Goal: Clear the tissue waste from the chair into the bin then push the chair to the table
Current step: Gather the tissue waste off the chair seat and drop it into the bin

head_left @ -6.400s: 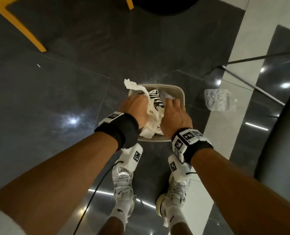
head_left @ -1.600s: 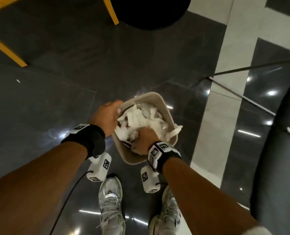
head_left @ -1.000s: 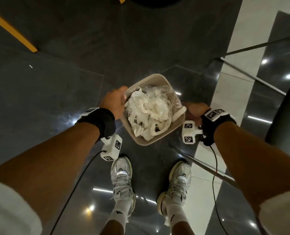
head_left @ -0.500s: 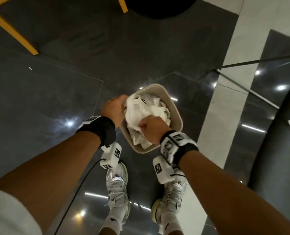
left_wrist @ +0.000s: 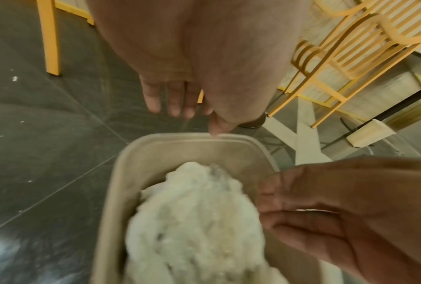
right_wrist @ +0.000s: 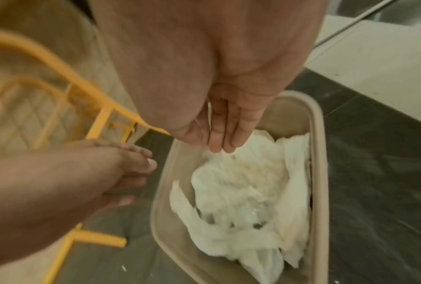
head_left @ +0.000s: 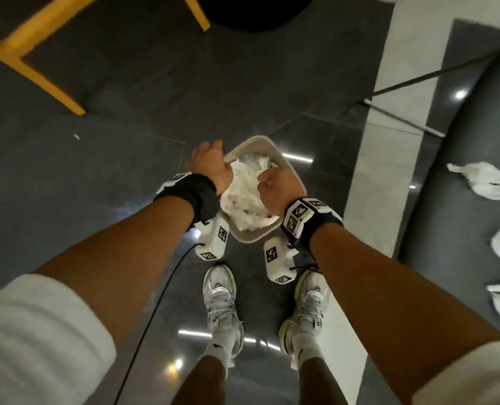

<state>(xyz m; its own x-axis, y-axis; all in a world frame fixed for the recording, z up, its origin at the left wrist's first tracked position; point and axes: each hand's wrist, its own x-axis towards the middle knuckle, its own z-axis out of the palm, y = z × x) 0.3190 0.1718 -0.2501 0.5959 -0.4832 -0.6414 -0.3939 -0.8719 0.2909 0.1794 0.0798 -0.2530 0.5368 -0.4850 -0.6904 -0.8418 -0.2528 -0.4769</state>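
A beige bin [head_left: 250,238] stands on the dark floor in front of my feet, heaped with white tissue [head_left: 245,194]. My left hand [head_left: 210,162] hangs at the bin's left rim [left_wrist: 180,136], fingers [left_wrist: 170,107] straight outside it, thumb tip touching the rim. My right hand [head_left: 275,187] is over the bin, its straight fingertips [right_wrist: 221,146] pressing on the tissue [right_wrist: 241,192]. It holds nothing. The dark chair seat [head_left: 462,214] is at the right edge, with several tissue pieces [head_left: 488,179] lying on it.
Yellow chair legs [head_left: 38,74] stand at the far left, and a black round base [head_left: 254,10] at the top. A thin metal rod [head_left: 403,83] runs across the pale floor strip. My shoes [head_left: 222,302] stand just behind the bin.
A second ago my right hand was out beside the bin's right side; it has come over the bin onto the tissue. My left hand has stayed at the left rim.
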